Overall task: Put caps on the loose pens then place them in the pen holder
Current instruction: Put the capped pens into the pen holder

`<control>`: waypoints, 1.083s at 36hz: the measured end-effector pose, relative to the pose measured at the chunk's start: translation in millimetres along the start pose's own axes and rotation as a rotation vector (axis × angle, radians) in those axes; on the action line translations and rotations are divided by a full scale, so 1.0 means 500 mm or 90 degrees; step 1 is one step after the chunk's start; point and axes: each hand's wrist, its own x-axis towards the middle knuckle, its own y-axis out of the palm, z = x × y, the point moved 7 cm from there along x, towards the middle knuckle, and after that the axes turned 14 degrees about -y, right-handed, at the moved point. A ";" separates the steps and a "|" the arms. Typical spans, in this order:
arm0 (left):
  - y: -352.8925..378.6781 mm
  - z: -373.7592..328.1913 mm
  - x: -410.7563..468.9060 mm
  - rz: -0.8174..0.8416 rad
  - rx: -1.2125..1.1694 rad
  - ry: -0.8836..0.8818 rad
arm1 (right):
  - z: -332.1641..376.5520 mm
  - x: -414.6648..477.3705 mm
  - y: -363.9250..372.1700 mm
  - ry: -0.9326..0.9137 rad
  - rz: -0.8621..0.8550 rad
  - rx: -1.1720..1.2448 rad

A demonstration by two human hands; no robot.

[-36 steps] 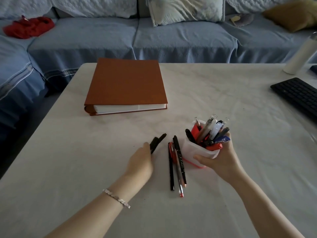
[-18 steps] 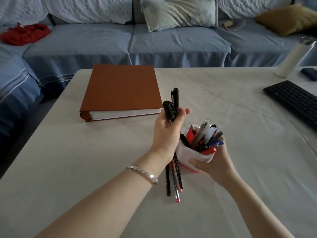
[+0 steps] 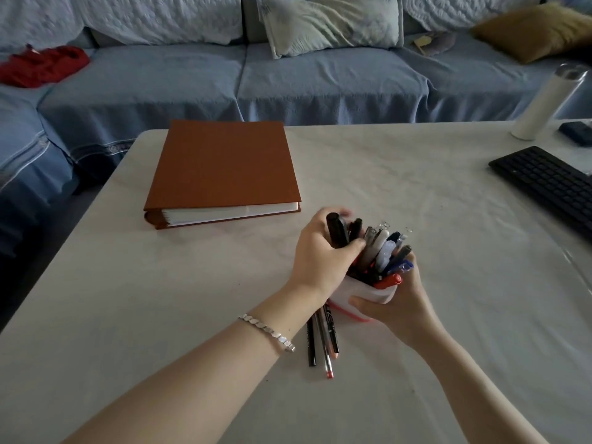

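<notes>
black pen [image 3: 337, 230] lowered into crowded white holder [image 3: 368, 294].

The pen holder [image 3: 368, 294] stands near the table's [image 3: 160, 299] middle, with loose pens [image 3: 323, 341] just left of it. A binder [image 3: 224, 168] lies farther left; a keyboard [image 3: 544, 184] and bottle [image 3: 544, 104] sit far right.

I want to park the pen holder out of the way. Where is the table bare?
Bare table lies between the brown binder and the keyboard, and left of the left hand. It is crowded by the pen holder, where loose pens lie.
</notes>
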 end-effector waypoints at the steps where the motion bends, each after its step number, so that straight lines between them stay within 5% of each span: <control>1: -0.007 -0.013 -0.003 -0.012 0.012 0.051 | 0.000 0.000 0.000 -0.006 0.003 -0.002; 6: -0.004 -0.063 -0.028 -0.008 0.221 0.331 | -0.013 -0.001 -0.003 -0.017 0.010 -0.017; 13: 0.025 -0.031 -0.043 0.003 0.349 0.398 | -0.033 0.000 -0.001 -0.001 0.023 0.004; 17: 0.048 0.005 -0.034 0.147 0.396 0.263 | -0.021 0.003 -0.003 -0.002 0.042 -0.055; 20: 0.041 0.006 -0.022 0.212 0.291 0.155 | -0.027 0.005 0.001 -0.005 0.041 0.005; 23: -0.003 0.008 -0.018 0.109 0.192 0.121 | -0.038 -0.001 -0.001 0.012 0.026 0.032; 27: -0.055 0.111 -0.020 -0.047 0.364 -0.094 | -0.040 0.000 -0.001 0.002 0.027 -0.002; 30: -0.060 0.180 -0.039 -0.018 0.442 -0.220 | -0.036 0.001 -0.001 0.000 0.010 0.004; 39: -0.046 0.209 -0.046 -0.010 0.440 -0.314 | -0.053 0.001 -0.006 0.006 0.021 -0.023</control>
